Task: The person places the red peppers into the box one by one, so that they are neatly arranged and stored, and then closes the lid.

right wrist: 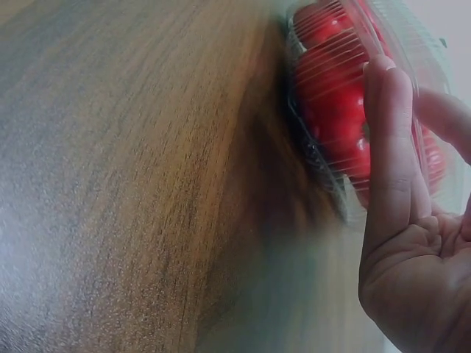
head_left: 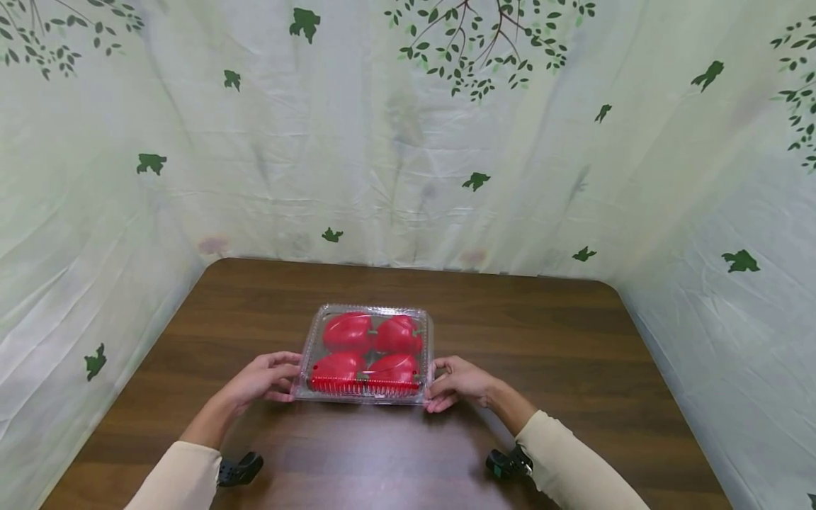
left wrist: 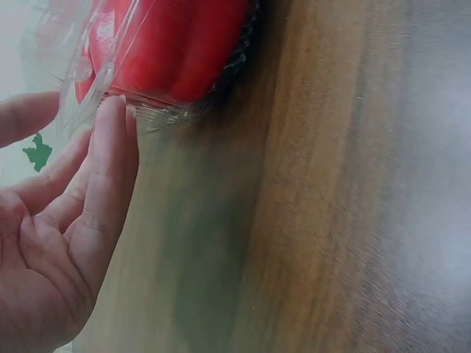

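Note:
A clear plastic clamshell box [head_left: 365, 361] sits in the middle of the head view, low over the table. Through its lid show several red bell peppers [head_left: 347, 331] with small green stems. At the box's left side my left hand [head_left: 268, 379] pinches the rim, and in the left wrist view its thumb and fingers [left wrist: 109, 158] stand on either side of the clear edge. My right hand [head_left: 460, 382] pinches the opposite rim near the front corner. In the right wrist view, fingertips [right wrist: 388, 92] lie against the ribbed plastic, with the peppers behind.
The brown wooden table [head_left: 542, 333] lies under the box. Pale fabric curtains [head_left: 395, 142] printed with green leaves hang behind it and on both sides. A dark wrist device [head_left: 240, 469] is on the left wrist, and another [head_left: 508, 464] is on the right.

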`<state>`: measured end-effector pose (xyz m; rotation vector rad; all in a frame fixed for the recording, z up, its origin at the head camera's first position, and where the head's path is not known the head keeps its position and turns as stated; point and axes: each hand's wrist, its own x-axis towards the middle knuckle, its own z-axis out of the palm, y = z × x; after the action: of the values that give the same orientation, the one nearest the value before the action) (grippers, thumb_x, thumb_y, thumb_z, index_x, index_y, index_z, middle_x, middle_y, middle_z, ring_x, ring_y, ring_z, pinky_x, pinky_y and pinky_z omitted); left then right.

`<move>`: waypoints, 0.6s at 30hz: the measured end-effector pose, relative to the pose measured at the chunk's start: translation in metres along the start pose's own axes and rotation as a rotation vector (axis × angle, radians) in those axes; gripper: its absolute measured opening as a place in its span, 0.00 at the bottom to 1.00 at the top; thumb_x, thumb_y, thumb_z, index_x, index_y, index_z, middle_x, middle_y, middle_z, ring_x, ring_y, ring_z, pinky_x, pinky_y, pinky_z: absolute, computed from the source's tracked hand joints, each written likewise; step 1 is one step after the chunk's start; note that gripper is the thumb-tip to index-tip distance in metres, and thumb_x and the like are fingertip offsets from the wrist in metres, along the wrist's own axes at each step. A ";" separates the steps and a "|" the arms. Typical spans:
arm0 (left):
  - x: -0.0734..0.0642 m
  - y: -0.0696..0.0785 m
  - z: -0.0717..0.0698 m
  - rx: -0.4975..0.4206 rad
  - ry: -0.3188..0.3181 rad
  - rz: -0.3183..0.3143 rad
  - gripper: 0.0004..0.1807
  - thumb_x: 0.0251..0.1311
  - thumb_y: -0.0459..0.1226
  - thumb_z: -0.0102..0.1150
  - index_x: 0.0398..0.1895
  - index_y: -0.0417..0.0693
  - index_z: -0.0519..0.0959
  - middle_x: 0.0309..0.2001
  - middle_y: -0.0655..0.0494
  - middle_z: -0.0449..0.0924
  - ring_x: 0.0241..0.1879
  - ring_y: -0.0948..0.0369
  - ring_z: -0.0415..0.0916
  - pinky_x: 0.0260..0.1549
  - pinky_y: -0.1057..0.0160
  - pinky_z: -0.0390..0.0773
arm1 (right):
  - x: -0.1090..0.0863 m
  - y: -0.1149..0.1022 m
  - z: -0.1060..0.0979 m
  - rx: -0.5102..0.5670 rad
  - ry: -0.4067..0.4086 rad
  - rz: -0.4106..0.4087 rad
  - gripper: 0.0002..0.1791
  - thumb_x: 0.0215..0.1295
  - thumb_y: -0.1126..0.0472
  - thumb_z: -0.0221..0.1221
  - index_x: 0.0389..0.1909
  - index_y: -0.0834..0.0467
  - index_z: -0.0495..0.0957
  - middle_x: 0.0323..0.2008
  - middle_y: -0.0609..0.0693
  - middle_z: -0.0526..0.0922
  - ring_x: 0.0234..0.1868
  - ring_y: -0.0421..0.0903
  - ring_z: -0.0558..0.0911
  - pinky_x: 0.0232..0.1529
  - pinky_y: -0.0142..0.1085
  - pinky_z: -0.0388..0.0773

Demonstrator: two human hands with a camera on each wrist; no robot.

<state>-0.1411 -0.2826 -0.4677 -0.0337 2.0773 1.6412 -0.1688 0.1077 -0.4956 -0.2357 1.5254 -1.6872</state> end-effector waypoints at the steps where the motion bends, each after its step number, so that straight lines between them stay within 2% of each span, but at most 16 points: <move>1: -0.002 0.000 0.000 -0.008 -0.014 -0.006 0.29 0.68 0.41 0.53 0.64 0.28 0.61 0.42 0.49 0.78 0.37 0.55 0.79 0.39 0.56 0.84 | 0.000 0.000 0.000 0.001 -0.002 0.000 0.10 0.60 0.75 0.56 0.38 0.62 0.68 0.26 0.56 0.84 0.25 0.46 0.85 0.29 0.34 0.84; 4: -0.006 -0.002 -0.001 -0.032 -0.055 -0.025 0.29 0.68 0.41 0.54 0.63 0.27 0.62 0.41 0.50 0.78 0.37 0.55 0.79 0.40 0.56 0.84 | 0.000 0.001 0.000 0.006 -0.004 0.000 0.10 0.59 0.75 0.56 0.37 0.61 0.68 0.26 0.56 0.84 0.25 0.46 0.85 0.29 0.34 0.84; 9: -0.012 -0.004 -0.001 -0.057 -0.135 -0.020 0.28 0.67 0.38 0.54 0.61 0.24 0.62 0.38 0.52 0.79 0.35 0.57 0.80 0.39 0.58 0.84 | 0.000 0.000 0.000 0.015 -0.004 0.002 0.10 0.60 0.75 0.56 0.36 0.61 0.68 0.26 0.56 0.84 0.25 0.46 0.85 0.28 0.34 0.84; 11: -0.012 -0.005 -0.001 -0.061 -0.146 -0.013 0.27 0.67 0.37 0.55 0.59 0.23 0.63 0.37 0.53 0.79 0.34 0.58 0.80 0.37 0.59 0.84 | 0.000 -0.001 0.000 0.016 -0.005 0.004 0.10 0.60 0.75 0.56 0.37 0.61 0.68 0.26 0.56 0.84 0.25 0.46 0.85 0.28 0.34 0.84; 18: -0.012 -0.006 0.002 -0.050 -0.126 -0.010 0.21 0.64 0.36 0.58 0.53 0.26 0.72 0.34 0.56 0.81 0.29 0.61 0.78 0.33 0.63 0.83 | -0.001 -0.001 0.000 0.017 -0.008 0.005 0.10 0.60 0.75 0.57 0.38 0.61 0.68 0.26 0.56 0.84 0.25 0.46 0.85 0.29 0.35 0.84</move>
<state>-0.1281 -0.2859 -0.4692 0.0412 1.9394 1.6462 -0.1686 0.1080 -0.4949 -0.2286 1.5042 -1.6925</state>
